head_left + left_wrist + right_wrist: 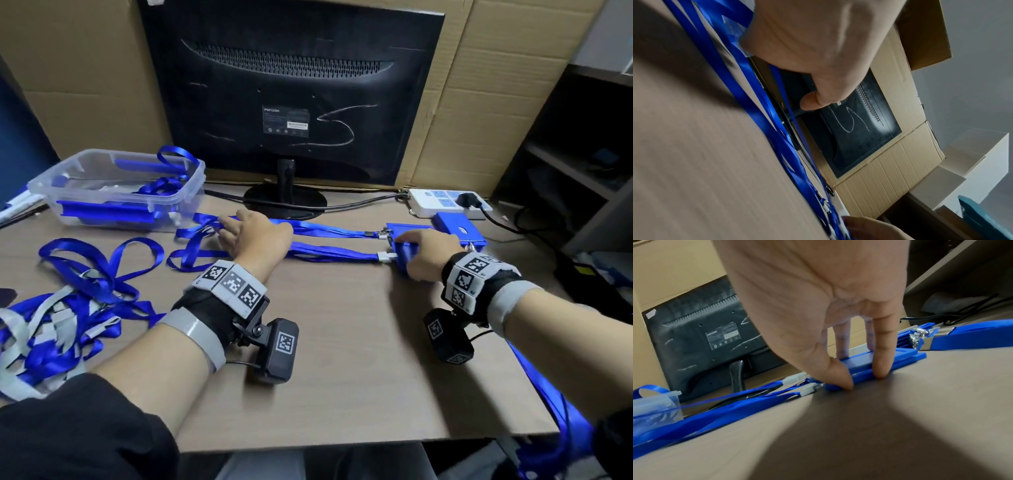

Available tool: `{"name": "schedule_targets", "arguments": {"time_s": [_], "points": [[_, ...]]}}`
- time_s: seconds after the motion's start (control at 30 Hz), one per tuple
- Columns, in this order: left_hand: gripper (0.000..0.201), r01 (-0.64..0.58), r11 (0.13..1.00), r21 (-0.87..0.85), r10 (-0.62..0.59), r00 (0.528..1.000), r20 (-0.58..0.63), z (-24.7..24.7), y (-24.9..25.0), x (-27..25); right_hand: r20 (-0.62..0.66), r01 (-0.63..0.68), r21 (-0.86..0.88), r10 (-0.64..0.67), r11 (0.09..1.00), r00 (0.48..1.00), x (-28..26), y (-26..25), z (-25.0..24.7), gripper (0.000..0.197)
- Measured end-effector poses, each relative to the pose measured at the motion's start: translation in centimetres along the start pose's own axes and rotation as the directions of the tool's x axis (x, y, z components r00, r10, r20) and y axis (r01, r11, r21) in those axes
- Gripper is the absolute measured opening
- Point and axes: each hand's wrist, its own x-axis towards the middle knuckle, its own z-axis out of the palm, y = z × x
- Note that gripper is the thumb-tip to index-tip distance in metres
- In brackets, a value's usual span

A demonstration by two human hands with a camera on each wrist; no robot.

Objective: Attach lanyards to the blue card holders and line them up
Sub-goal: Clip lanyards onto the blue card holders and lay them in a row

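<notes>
My right hand (pixel 432 254) pinches the near blue card holder (pixel 863 363) at the desk's (pixel 342 342) right, thumb and fingers over its edges. My left hand (pixel 255 238) lies flat, fingers extended, on its lanyard (pixel 334 255), stretched leftward.

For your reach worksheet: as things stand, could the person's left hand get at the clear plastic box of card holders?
Probably yes. The left hand rests on lanyard straps beside the clear plastic box, whose top is open, and only loose straps lie between them.
</notes>
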Motion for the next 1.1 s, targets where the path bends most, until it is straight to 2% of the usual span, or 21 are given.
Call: {"name": "schedule_targets", "arguments": {"time_s": [0.2,0.37,0.43,0.57,0.63,0.7,0.73,0.9,1.1], "points": [[0.065,-0.054,0.998,-0.019,0.054,0.998,-0.036,0.1,-0.6,1.1,0.023,-0.024,0.029,0.024,0.999,0.999,0.4,0.1,0.2,0.071],[0.06,0.017,0.999,0.037,-0.018,1.0,0.015,0.3,-1.3,1.1,0.021,-0.072,0.057,0.071,0.996,0.997,0.5,-0.1,0.6,0.066],[0.061,0.037,0.996,0.079,-0.038,0.999,0.013,0.1,-1.4,0.9,0.005,-0.123,0.068,0.123,0.99,0.992,0.4,-0.3,0.7,0.07],[0.049,0.008,0.986,0.166,0.002,0.998,-0.057,-0.6,-1.3,0.4,-0.058,-0.26,0.097,0.267,0.961,0.962,0.3,-0.6,0.6,0.066],[0.04,-0.037,0.986,0.164,0.048,0.997,-0.062,-0.9,-1.4,0.1,-0.057,-0.296,0.066,0.3,0.953,0.952,0.4,-1.0,0.6,0.082],[0.034,-0.077,0.987,0.14,0.083,0.996,-0.039,-1.0,-1.5,-0.3,-0.028,-0.308,0.015,0.308,0.951,0.951,0.5,-1.3,0.8,0.101],[0.033,-0.088,0.989,0.12,0.091,0.996,-0.021,-1.1,-1.4,-0.5,-0.014,-0.309,0.004,0.309,0.951,0.951,0.7,-1.2,1.0,0.103],[0.033,-0.081,0.995,0.05,0.073,0.987,0.14,-0.6,-1.2,-1.0,-0.008,-0.326,-0.005,0.326,0.945,0.945,0.7,-0.6,1.5,0.087],[0.038,-0.032,0.989,0.144,-0.001,0.976,0.22,0.0,-1.1,-0.7,-0.04,-0.346,-0.023,0.345,0.938,0.938,0.7,-0.2,1.6,0.084]]}}
